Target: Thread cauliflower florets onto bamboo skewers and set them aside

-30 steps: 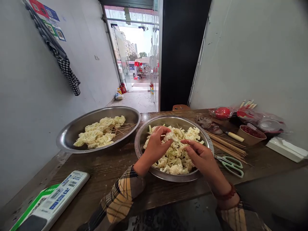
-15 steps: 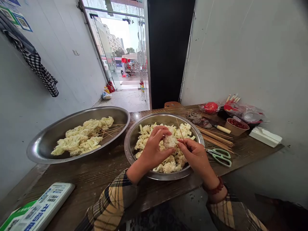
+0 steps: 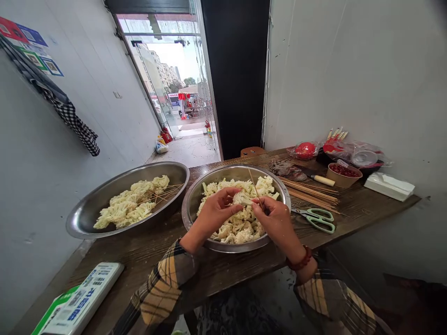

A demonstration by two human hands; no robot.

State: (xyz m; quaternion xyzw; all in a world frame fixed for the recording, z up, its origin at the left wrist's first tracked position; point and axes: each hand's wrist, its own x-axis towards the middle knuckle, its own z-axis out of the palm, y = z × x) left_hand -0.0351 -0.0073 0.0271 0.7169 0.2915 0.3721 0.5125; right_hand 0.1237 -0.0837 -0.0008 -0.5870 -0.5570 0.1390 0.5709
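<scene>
Over a round steel bowl (image 3: 187, 215) full of cut cauliflower (image 3: 240, 232), my left hand (image 3: 218, 209) pinches a pale cauliflower floret (image 3: 242, 199) by its head. My right hand (image 3: 274, 216) grips a thin wooden skewer (image 3: 253, 182), which points up and slightly left; its fingertips are at the stem end of the floret. Whether the skewer's lower end has entered the stem is hidden by the fingers. To the left, an oval steel basin (image 3: 84, 228) holds cauliflower on skewers (image 3: 134, 200).
Right of the bowl lie green-handled scissors (image 3: 321, 219), a bundle of skewers (image 3: 310, 194) and a wooden-handled knife (image 3: 323, 180). Beyond are a paper tub of red bits (image 3: 344, 174), a tissue pack (image 3: 389, 186) and bagged bowls (image 3: 363, 158). A white printed box (image 3: 87, 298) sits front left.
The view has shifted, so the basin and box appear farther right. My hands have turned the floret, whose stem now shows more toward the right hand. Both keep their hold.
</scene>
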